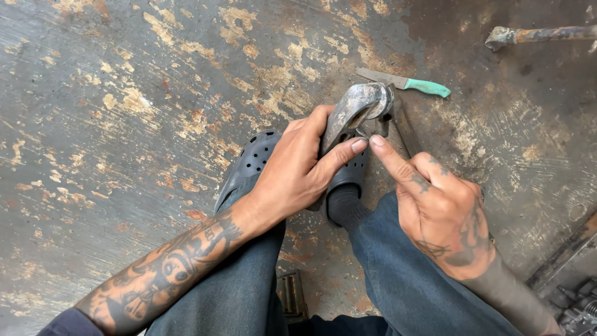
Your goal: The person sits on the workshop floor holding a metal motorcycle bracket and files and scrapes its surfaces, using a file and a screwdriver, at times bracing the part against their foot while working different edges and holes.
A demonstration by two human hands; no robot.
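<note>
A: Hands, two, both tattooed. Item count, please.

B: Metal part (354, 112), one: grey, curved, worn, with a round collar at its far end. Knife (407, 83), one, with a turquoise handle, flat on the floor (124, 93) just beyond the part. Perforated dark clogs (252, 163), two, on the person's feet, directly under the hands. Rusty rod (538, 35), one, at the upper right edge, well apart from everything else. Dark machinery (575, 298), partly in view at the lower right corner; kind cannot be told.

A: Location of the metal part?

B: Held above the clogs, near the middle of the view, tilted so the collar points away toward the knife. It does not rest on the floor.

A: Left hand (298, 171), pose?

B: Forearm enters from the lower left across the knee. Fingers wrapped around the lower body of the part, thumb stretched along its side toward the right. Firm grasp.

A: Right hand (444, 208), pose?

B: Enters from the lower right, back of the hand up. Index finger extended, tip meeting the left thumb at the underside of the part; remaining fingers curled in. It grips nothing, only touches.

A: Surface?

B: Floor, stained metal or concrete, blotched grey and rust-tan.
</note>
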